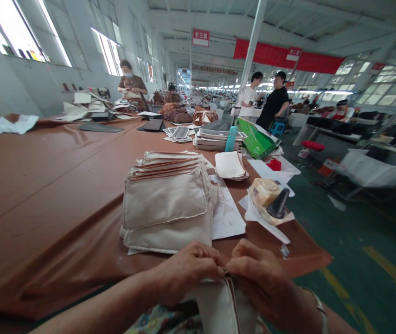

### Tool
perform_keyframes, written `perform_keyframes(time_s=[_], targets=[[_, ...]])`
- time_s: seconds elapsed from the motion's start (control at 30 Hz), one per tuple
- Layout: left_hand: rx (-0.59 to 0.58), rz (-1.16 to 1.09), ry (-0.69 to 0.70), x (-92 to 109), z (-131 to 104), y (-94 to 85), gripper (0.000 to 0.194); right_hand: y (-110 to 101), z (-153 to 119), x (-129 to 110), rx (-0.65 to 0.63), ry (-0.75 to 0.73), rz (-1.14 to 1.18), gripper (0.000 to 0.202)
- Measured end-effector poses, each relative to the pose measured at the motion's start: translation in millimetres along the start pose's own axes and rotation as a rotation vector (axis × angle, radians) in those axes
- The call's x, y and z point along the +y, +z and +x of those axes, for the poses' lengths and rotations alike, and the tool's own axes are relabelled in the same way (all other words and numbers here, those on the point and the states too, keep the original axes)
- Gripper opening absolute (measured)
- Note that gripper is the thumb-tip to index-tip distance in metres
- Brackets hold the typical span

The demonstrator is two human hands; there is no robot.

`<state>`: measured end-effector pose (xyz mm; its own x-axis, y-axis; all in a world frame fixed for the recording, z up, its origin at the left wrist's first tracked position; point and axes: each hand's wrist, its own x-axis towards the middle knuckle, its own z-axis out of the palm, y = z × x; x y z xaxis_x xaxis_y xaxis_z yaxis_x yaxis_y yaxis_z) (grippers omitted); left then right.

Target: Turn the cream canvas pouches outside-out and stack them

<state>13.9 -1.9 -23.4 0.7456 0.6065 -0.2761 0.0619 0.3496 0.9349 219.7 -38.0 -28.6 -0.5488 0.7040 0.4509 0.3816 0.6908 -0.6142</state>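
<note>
Close to my body, a cream leather piece [213, 304] with a zipper [232, 297] down its middle hangs below my hands. My left hand [189, 271] is closed, pinching the top of this piece left of the zipper end. My right hand [262, 278] is closed on it at the right, its fingertips almost meeting the left ones. Fingers partly cover the top of the zipper. Just beyond my hands lies a stack of similar cream leather pieces [166, 197] with brown edges showing between layers.
Brown leather sheeting [55, 185] covers the table. White paper [227, 213], smaller cream pieces [231, 164], a blue-green bottle [231, 139] and a dark cone [278, 204] beside a yellowish block [263, 191] lie beyond. Several people work or stand farther off.
</note>
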Motion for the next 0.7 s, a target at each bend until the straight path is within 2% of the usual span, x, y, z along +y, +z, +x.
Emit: perform_keyframes(time_s=[0.17,0.3,0.43,0.5,0.6,0.7], targets=[[-0.04,-0.142,0.032,1.8,1.2,8.4,0.04,-1.5,-8.4,3.2,0.039,-0.174,-0.269,0.019],[-0.086,-0.099,0.036,-2.1,2.8,7.6,0.042,-0.5,-17.5,-0.9,0.03,-0.216,-0.264,0.024],[-0.105,-0.092,0.011,1.7,0.0,0.3,0.037,-2.9,-24.7,-12.5,0.162,0.006,-0.087,0.036],[-0.106,-0.093,-0.037,4.7,-0.9,-1.8,0.037,-4.2,-27.0,-14.6,0.178,0.131,0.073,0.042],[-0.099,-0.112,-0.065,6.1,0.0,-2.4,0.041,-4.8,-27.9,-11.0,0.191,0.331,0.266,0.033],[-0.089,-0.116,-0.068,3.5,2.2,-3.4,0.039,-5.4,-25.1,-6.2,0.119,0.505,0.344,0.026]])
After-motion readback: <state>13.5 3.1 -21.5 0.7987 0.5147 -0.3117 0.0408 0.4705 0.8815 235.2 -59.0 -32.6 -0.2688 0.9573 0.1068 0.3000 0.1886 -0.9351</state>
